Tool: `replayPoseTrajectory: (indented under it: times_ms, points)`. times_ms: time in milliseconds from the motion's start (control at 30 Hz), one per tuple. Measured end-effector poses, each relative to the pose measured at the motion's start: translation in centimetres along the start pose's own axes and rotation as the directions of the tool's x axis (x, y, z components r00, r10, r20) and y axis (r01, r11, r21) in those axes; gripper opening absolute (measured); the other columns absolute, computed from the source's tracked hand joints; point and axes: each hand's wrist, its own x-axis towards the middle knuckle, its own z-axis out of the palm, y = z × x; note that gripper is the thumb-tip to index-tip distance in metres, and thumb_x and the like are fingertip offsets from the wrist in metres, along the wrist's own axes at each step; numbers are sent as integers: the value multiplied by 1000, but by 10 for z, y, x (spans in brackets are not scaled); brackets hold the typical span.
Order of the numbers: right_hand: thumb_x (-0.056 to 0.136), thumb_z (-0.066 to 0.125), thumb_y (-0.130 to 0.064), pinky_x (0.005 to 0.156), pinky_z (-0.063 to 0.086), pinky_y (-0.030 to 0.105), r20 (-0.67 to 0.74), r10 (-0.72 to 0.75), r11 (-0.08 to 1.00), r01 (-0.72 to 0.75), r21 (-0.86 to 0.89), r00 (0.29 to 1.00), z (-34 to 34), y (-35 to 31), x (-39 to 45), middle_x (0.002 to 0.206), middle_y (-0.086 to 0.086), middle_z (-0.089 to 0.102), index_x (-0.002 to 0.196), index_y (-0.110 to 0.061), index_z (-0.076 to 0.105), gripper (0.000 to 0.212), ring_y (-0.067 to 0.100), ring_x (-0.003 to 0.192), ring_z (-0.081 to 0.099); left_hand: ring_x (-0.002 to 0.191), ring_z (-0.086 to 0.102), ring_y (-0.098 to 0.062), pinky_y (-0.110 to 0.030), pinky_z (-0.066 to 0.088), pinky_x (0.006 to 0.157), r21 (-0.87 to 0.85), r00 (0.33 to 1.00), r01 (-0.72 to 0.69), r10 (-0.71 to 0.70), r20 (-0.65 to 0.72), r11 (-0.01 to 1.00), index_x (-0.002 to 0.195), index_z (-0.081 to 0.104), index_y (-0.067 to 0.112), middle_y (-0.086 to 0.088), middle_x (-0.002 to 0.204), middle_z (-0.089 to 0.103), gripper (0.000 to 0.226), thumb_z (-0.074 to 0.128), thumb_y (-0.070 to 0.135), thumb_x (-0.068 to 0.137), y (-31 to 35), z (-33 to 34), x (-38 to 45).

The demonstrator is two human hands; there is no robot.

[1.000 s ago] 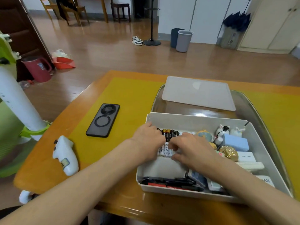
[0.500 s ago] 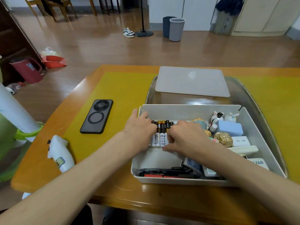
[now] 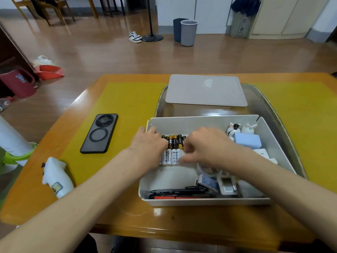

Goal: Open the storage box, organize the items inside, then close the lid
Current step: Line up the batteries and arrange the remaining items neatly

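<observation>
Box (image 3: pixel 204 123) items under hands, hidden.

Hands (image 3: pixel 148 143) on batteries (image 3: pixel 172 149), open box (image 3: pixel 200 201)

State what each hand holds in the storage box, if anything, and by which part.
Both hands are at the batteries. The left hand rests against the rows' left side; the right hand curls at their right end. Whether either actually grips a battery cannot be told.

Glossy lacquered wooden table (image 3: pixel 116 214), matt yellow mat (image 3: pixel 127 106), matt grey plastic storage box (image 3: pixel 200 201) and lid (image 3: pixel 206 90), clear glossy plastic tray (image 3: pixel 284 114), shiny-labelled batteries (image 3: pixel 172 148).
</observation>
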Motion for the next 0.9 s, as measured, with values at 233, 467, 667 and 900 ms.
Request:
replayPoseTrajectory:
  times_ms: [233,467,667,900]
  points:
    - [80,73,-53,63,47,29,11,48,998,-48,39,999,-45,59,-40,89,-18,73,97,-34,76,25,11,90,66,110,55,-19,-41,34,102,-252,990,-84,51,-135,964,100,63,29,6,106,61,22,67,45,85,8,-14,-4]
    - [81,58,-73,66,39,34,15,-42,996,43,-82,999,-20,56,-52,99,-10,68,112,-36,66,49,23,98,63,106,60,-19,-33,42,72,-343,970,-172,97,-224,923,114,59,30,9,111,63,34,64,49,86,32,-10,3]
    - [88,55,-69,68,35,33,-154,35,998,-27,58,987,-32,62,-52,106,-13,70,116,-39,60,41,18,102,64,112,57,-18,-35,50,81,-421,959,-253,170,-225,871,124,52,32,9,119,59,47,68,48,83,46,-4,15]
    - [89,57,-64,68,38,32,-218,135,990,-126,55,967,-39,75,-55,110,-15,71,120,-39,61,40,18,99,64,108,55,-13,-34,50,78,-507,922,-386,304,-240,771,134,47,36,12,121,55,57,70,29,81,52,0,28]
